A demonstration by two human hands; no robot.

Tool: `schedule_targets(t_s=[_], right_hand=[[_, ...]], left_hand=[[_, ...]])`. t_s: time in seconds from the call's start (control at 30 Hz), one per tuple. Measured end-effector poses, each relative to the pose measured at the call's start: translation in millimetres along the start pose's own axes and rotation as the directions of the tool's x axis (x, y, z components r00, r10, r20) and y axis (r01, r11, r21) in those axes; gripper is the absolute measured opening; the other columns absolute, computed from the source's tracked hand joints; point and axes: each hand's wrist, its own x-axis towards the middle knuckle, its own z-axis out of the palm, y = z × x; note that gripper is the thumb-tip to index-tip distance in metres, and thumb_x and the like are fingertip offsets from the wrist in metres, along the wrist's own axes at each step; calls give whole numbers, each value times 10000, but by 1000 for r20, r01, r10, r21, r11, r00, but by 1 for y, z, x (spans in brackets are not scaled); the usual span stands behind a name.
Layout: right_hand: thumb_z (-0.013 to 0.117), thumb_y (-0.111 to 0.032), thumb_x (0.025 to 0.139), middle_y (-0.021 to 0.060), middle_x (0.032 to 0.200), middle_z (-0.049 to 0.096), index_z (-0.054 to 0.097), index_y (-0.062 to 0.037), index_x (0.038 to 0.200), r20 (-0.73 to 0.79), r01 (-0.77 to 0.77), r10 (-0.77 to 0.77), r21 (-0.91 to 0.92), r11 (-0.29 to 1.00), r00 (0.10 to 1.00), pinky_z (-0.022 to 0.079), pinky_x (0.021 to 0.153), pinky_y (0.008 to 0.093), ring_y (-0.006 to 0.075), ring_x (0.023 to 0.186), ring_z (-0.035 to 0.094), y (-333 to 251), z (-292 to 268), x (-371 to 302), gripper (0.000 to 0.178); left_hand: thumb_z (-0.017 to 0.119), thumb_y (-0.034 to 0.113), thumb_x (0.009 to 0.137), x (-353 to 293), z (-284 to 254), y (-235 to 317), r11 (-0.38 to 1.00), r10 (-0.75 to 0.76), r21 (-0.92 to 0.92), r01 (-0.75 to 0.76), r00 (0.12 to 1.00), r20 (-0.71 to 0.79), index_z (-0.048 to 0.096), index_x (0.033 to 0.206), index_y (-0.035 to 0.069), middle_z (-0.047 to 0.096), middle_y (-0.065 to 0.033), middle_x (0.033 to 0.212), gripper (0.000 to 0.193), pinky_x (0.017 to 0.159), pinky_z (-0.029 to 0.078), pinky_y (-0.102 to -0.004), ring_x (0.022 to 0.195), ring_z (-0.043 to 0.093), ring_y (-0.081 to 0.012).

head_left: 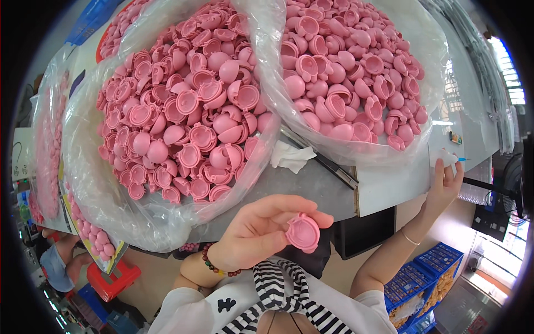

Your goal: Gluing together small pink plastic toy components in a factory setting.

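Observation:
My left hand (258, 225) is closed on a pink plastic shell (304, 234), pinched between thumb and fingers in front of my chest. The shell is round and hollow, with its open side turned up and a small knob on its rim. Out at the right, my right hand (443, 188) grips a small white bottle (440, 158) with a thin blue tip, over the table's right side. Beyond my left hand lies a clear plastic bag (89, 183) heaped with pink shells (189, 101); a second bag (428, 131) of similar shells (356, 67) is right of it.
A crumpled white tissue (291, 157) and a dark metal bar (336, 170) lie on the grey table (261, 192). Pink balls rest on a sheet (97, 239) at the left. Below are a red stool (114, 281) and blue crates (428, 273); another person (55, 264) sits at far left.

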Motion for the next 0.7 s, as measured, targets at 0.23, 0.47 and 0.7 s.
schedule_targets(t_s=[0.23, 0.47, 0.7], right_hand=[[657, -3, 729, 68, 927, 605, 458, 7, 1138, -254, 476, -509, -182, 861, 823, 426, 678, 268, 185, 868, 552, -31, 23, -26, 455], [667, -1, 671, 85, 909, 595, 601, -4, 919, 489, 676, -531, -182, 714, 692, 427, 687, 283, 189, 780, 537, -93, 92, -28, 256], [648, -14, 705, 64, 828, 601, 584, -35, 954, 466, 388, -363, 47, 921, 807, 426, 581, 229, 131, 659, 559, -94, 91, -31, 258]], left_hand=[[659, -77, 703, 2, 0, 2, 764, 290, 581, -281, 954, 80, 497, 1113, -56, 480, -172, 1134, 442, 924, 407, -354, 1030, 515, -216], [593, -55, 771, 3, 0, 3, 880, 189, 433, -194, 980, 54, 431, 1178, -50, 460, -201, 1214, 437, 962, 376, -348, 1111, 486, -225], [556, -32, 809, 0, -5, 3, 960, 99, 255, -113, 993, 65, 387, 1213, -38, 462, -200, 1238, 438, 971, 363, -334, 1148, 465, -211]])
